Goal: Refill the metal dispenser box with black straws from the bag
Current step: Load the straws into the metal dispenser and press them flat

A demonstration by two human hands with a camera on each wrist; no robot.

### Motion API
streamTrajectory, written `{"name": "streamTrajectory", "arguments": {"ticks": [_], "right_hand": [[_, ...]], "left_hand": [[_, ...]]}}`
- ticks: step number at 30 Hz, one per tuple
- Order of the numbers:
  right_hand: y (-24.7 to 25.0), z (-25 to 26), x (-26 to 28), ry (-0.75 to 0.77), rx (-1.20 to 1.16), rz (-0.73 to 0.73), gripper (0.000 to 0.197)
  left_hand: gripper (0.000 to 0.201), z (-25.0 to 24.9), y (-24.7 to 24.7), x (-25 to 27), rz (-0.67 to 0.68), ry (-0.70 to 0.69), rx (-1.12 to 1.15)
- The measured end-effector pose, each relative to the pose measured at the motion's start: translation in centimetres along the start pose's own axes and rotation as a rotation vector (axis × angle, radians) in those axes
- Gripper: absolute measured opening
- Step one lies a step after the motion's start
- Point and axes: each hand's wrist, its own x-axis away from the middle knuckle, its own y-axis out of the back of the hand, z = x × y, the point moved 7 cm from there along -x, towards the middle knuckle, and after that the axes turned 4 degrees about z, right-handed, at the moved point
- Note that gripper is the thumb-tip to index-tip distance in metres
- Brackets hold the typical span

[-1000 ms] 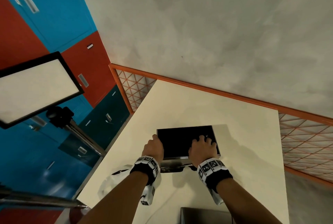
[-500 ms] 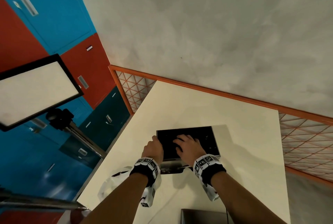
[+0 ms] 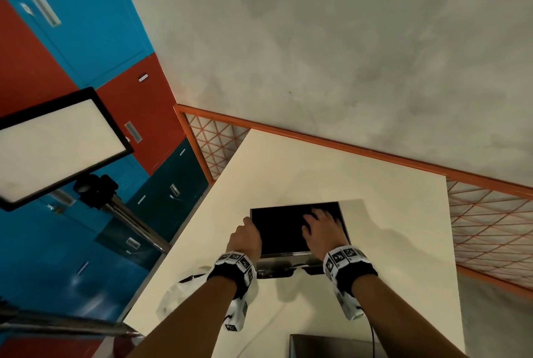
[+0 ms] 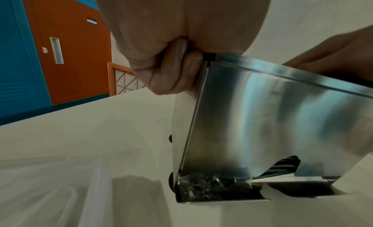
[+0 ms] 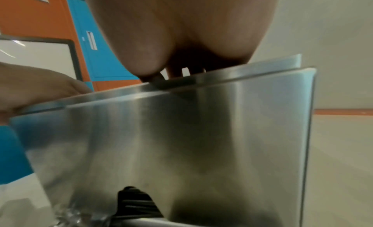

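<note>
Gripping: left hand (image 3: 245, 238) curled round left top edge of metal dispenser box (image 4: 272, 118).
Right hand (image 3: 323, 232): fingers spread, relaxed, over black straws (image 3: 282, 228) inside.
Box position: mid cream worktop (image 3: 360, 179), bare surface beyond.
Bag (image 3: 177, 295): clear plastic, at left worktop edge.

Right hand (image 3: 321, 235) back rightward inside box (image 3: 288, 264).

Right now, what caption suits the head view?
Left hand grips the dispenser edge; right hand spreads over its straws.
</note>
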Motion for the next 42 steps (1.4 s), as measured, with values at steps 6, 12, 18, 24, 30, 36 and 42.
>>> {"name": "streamTrajectory", "arguments": {"ticks": [6, 12, 18, 24, 30, 36, 42], "right_hand": [[0.0, -0.6, 0.1, -0.045, -0.098, 0.013, 0.042], [0.6, -2.1, -0.1, -0.325, -0.296, 0.063, 0.052], [1.0, -2.5, -0.6, -0.314, -0.367, 0.020, 0.046], [1.0, -1.8, -0.1, -0.175, -0.243, 0.004, 0.046], [0.4, 0.5, 0.3, -0.009, -0.083, 0.020, 0.036], [1.4, 1.6, 1.1, 0.015, 0.019, -0.108, 0.031], [1.7, -0.6, 1.1, -0.092, 0.014, -0.067, 0.040]], "left_hand": [[0.029, 0.0, -0.1, 0.1, -0.002, -0.001, -0.008], [0.029, -0.1, 0.0, 0.2, -0.005, -0.007, 0.001], [0.028, 0.0, 0.0, 0.0, -0.014, -0.021, 0.004], [0.028, 0.0, -0.1, -0.5, -0.014, -0.029, -0.012], [0.030, -0.4, 0.2, -1.2, -0.024, -0.039, -0.050], [0.030, -0.9, 0.4, -2.0, -0.049, -0.046, -0.032], [0.029, -1.5, 0.8, -3.0, -0.052, -0.059, -0.039]]}}
